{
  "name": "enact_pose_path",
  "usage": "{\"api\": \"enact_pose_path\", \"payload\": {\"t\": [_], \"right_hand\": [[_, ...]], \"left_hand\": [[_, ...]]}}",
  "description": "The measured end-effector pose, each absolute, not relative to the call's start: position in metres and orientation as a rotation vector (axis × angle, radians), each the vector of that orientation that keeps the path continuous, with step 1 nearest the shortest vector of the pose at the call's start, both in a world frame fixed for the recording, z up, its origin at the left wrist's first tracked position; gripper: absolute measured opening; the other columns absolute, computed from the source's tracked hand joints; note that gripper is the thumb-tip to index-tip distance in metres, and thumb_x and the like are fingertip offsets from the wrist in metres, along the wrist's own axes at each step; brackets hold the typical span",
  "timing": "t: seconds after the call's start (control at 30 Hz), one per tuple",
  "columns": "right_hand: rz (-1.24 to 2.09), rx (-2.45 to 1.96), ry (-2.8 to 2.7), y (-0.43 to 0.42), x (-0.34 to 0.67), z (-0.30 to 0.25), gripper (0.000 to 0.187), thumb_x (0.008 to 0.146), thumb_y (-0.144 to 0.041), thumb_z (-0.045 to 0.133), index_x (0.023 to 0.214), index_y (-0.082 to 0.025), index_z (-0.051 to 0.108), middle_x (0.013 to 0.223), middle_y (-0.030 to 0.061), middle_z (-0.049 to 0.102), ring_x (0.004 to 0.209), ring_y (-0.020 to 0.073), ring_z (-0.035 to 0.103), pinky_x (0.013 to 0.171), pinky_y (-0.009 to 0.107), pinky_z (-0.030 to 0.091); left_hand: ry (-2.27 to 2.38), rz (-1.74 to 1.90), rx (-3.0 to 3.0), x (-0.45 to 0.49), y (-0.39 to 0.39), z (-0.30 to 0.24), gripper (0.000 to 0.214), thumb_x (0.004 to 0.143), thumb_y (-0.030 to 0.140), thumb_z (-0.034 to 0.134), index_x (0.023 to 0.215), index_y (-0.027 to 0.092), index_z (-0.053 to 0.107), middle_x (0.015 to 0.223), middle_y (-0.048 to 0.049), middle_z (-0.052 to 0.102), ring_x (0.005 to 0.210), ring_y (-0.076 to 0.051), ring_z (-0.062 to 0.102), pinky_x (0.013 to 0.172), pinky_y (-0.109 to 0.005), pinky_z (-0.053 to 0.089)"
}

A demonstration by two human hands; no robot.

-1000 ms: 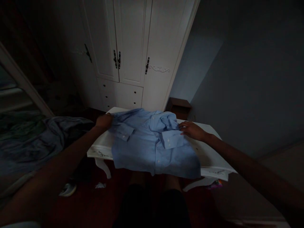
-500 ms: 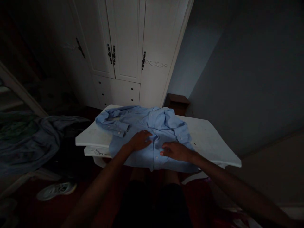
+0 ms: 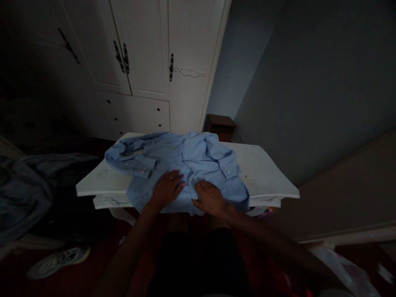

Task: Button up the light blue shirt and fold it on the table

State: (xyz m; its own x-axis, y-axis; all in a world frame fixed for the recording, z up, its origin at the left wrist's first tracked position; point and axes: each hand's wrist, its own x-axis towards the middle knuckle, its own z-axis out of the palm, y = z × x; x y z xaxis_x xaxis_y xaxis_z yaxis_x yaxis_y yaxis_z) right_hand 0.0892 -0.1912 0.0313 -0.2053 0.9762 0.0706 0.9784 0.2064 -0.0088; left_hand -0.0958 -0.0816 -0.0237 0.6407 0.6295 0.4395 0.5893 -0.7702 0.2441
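Note:
A light blue button-up shirt [image 3: 168, 150] lies front up over a white table [image 3: 258, 167], its hem hanging past the near edge. Both sleeves are folded inward, so the cuffs rest on the shirt's body. My left hand [image 3: 167, 189] lies flat on the lower front, left of the button placket, fingers spread. On the other side my right hand [image 3: 212, 199] rests with fingertips and thumb by the placket, the fingers slightly bent and apart from the thumb. Neither hand appears to grip the cloth.
A white wardrobe [image 3: 188, 95] with dark handles stands behind the table, beside a small brown cabinet [image 3: 221, 126]. Grey clothing [image 3: 37, 181] hangs at the left, above a shoe [image 3: 58, 262] on the red floor. A whitish plastic bag [image 3: 346, 268] lies at lower right.
My hands have come down onto the shirt, the right one moving in toward the placket. The view has shifted, so the table and wardrobe sit further left.

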Motion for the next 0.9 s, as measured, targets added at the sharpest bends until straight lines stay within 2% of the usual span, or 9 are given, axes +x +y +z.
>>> {"api": "enact_pose_path", "payload": {"t": [0.13,0.27,0.4,0.47,0.57,0.63,0.7,0.77,0.9], "right_hand": [[0.146,-1.849,-2.365,-0.189,0.093,0.037,0.027,0.087,-0.028,0.058,0.111,-0.017,0.065,0.104,0.0099,0.069,0.097,0.0223,0.063,0.085,0.031,0.05],[0.385,-1.734,-2.129,-0.18,0.098,0.032,0.027,0.082,-0.014,0.056,0.103,-0.019,0.071,0.098,0.0064,0.073,0.088,0.0184,0.067,0.083,0.029,0.05],[0.602,-1.606,-1.774,-0.167,0.105,0.019,0.024,0.083,-0.015,0.053,0.099,-0.016,0.07,0.079,0.0029,0.072,0.069,0.0156,0.066,0.069,0.028,0.052],[0.629,-1.566,-1.728,-0.167,0.101,0.017,0.022,0.085,-0.018,0.052,0.101,-0.016,0.067,0.075,0.0019,0.069,0.067,0.015,0.064,0.066,0.027,0.051],[0.41,-1.625,-1.939,-0.177,0.082,0.022,0.025,0.088,-0.031,0.056,0.107,-0.016,0.063,0.091,0.0067,0.068,0.081,0.0187,0.065,0.074,0.031,0.051],[0.176,-1.722,-2.118,-0.187,0.066,0.026,0.038,0.085,-0.044,0.063,0.11,-0.016,0.06,0.103,0.0115,0.066,0.092,0.0243,0.063,0.079,0.035,0.051],[-0.01,-1.831,-2.223,-0.194,0.052,0.025,0.048,0.082,-0.053,0.065,0.11,-0.014,0.058,0.106,0.0145,0.063,0.096,0.0286,0.061,0.081,0.039,0.051],[-0.129,-1.921,-2.257,-0.195,0.045,0.02,0.044,0.083,-0.051,0.064,0.106,-0.014,0.059,0.102,0.0149,0.063,0.093,0.0296,0.061,0.079,0.04,0.051],[-0.258,-1.928,-2.27,-0.191,0.048,0.005,0.023,0.089,-0.036,0.059,0.099,-0.016,0.062,0.097,0.0136,0.063,0.089,0.0277,0.061,0.077,0.038,0.051]], "left_hand": [[0.998,0.815,2.748,-0.104,-0.069,-0.024,0.045,0.096,0.046,0.043,0.123,0.017,0.064,0.135,-0.0139,0.059,0.128,-0.027,0.053,0.112,-0.047,0.038],[1.003,0.822,2.669,-0.112,-0.061,-0.02,0.041,0.095,0.047,0.046,0.118,0.019,0.066,0.133,-0.011,0.061,0.127,-0.026,0.054,0.112,-0.047,0.038],[0.968,0.891,2.488,-0.115,-0.062,-0.012,0.038,0.092,0.048,0.05,0.112,0.022,0.068,0.121,-0.0076,0.068,0.117,-0.023,0.061,0.107,-0.044,0.044],[0.921,0.922,2.419,-0.114,-0.064,-0.008,0.035,0.091,0.047,0.054,0.11,0.022,0.069,0.114,-0.0063,0.071,0.11,-0.022,0.064,0.101,-0.042,0.048],[0.851,0.907,2.436,-0.112,-0.066,-0.003,0.029,0.086,0.045,0.061,0.1,0.023,0.072,0.108,-0.0057,0.072,0.105,-0.022,0.065,0.098,-0.04,0.05],[0.847,0.904,2.458,-0.111,-0.067,-0.002,0.026,0.084,0.045,0.064,0.096,0.023,0.073,0.107,-0.0054,0.073,0.105,-0.022,0.065,0.098,-0.04,0.049],[0.872,0.92,2.455,-0.109,-0.068,-0.002,0.025,0.084,0.044,0.064,0.096,0.023,0.073,0.106,-0.005,0.073,0.105,-0.022,0.065,0.098,-0.039,0.049],[0.899,0.933,2.439,-0.109,-0.068,-0.003,0.025,0.085,0.043,0.064,0.096,0.022,0.073,0.105,-0.0049,0.073,0.104,-0.021,0.065,0.097,-0.039,0.049],[0.902,0.948,2.422,-0.109,-0.067,-0.007,0.022,0.086,0.04,0.062,0.095,0.023,0.073,0.105,-0.0041,0.073,0.104,-0.02,0.065,0.098,-0.037,0.049]]}}
